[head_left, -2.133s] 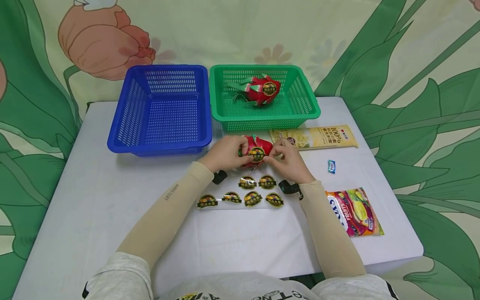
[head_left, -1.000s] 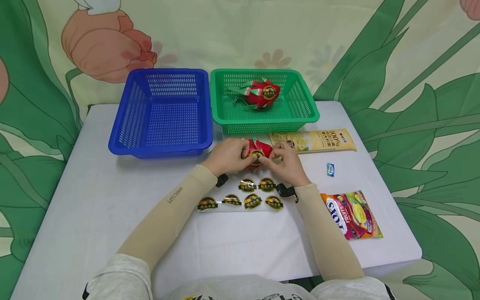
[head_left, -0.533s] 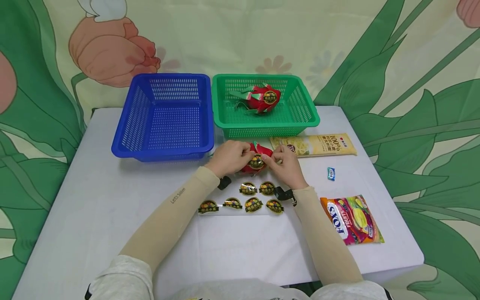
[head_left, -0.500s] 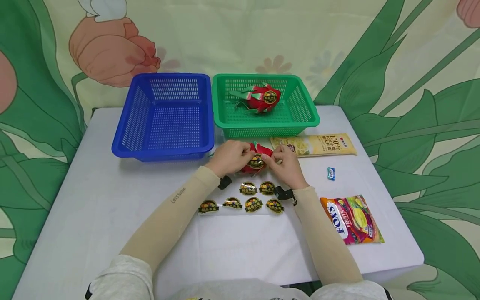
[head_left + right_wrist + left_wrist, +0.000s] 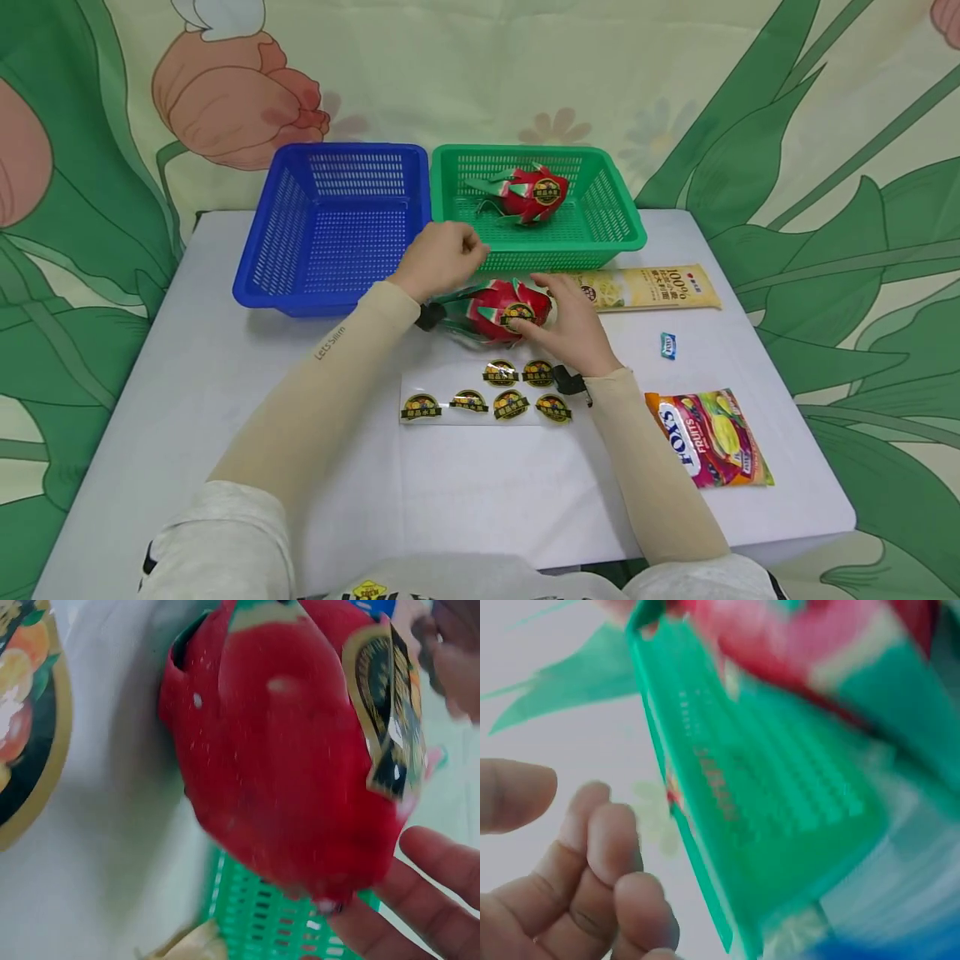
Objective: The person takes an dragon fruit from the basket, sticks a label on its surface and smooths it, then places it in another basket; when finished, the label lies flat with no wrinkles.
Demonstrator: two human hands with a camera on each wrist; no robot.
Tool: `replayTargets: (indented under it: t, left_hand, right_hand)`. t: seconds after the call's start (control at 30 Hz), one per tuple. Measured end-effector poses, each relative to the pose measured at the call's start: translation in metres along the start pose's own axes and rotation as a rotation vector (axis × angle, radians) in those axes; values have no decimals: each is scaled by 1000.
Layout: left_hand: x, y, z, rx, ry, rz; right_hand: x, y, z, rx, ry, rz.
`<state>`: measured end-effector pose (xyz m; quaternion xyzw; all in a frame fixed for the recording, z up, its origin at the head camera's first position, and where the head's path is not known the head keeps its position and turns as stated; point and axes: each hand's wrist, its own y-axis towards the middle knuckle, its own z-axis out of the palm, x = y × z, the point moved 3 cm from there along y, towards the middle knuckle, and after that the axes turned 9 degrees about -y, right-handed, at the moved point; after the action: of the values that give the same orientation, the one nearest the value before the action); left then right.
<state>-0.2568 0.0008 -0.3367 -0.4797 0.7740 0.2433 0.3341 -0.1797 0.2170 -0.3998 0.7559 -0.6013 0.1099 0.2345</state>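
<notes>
A red dragon fruit (image 5: 491,310) with green-tipped scales lies on the white table, a round black-and-gold sticker (image 5: 517,316) on its upper side. My right hand (image 5: 573,329) holds its right end, the thumb by the sticker and the fingers round the far side. In the right wrist view those fingers (image 5: 427,900) meet the fruit's tip. My left hand (image 5: 444,258) is above the fruit's leafy end, in front of the green basket. Nothing is between its loosely bent fingers (image 5: 611,840) and thumb. A sheet of several matching stickers (image 5: 487,415) lies nearer to me.
The green basket (image 5: 558,258) at the back holds another stickered dragon fruit (image 5: 532,196). Left of it stands a blue basket (image 5: 330,300). On the right lie a yellow pasta pack (image 5: 652,287), a small blue wrapped sweet (image 5: 668,346) and a Fox's candy bag (image 5: 708,437).
My left hand has let go of the dragon fruit and lifted up and away toward the baskets, uncovering the leafy end. My right hand has spread from the sticker's edge round the fruit's right end.
</notes>
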Motion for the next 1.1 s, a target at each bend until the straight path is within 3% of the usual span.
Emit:
replayTargets:
  t: [0.1,0.2,0.4,0.6,0.83,0.97,1.1]
  left_hand:
    - [7,13,-17,-35,2,-69]
    - [17,29,-30,-50,21,-151]
    - [34,48,-43,-131,94,-255]
    - [42,54,-46,-136,108,-311]
    - [50,51,-48,-118,98,-363]
    - [49,51,-47,-94,119,-360]
    - [47,50,-47,-61,117,-356]
  right_hand:
    - [8,3,5,24,-67,-37]
    - [13,6,8,-8,-151,-64]
    - [26,10,12,-90,-239,-114]
    - [33,10,12,-108,-248,-119]
    - [33,13,6,-24,-183,-76]
    - [24,17,-9,-22,-129,-65]
    - [15,24,-36,-74,-86,-72]
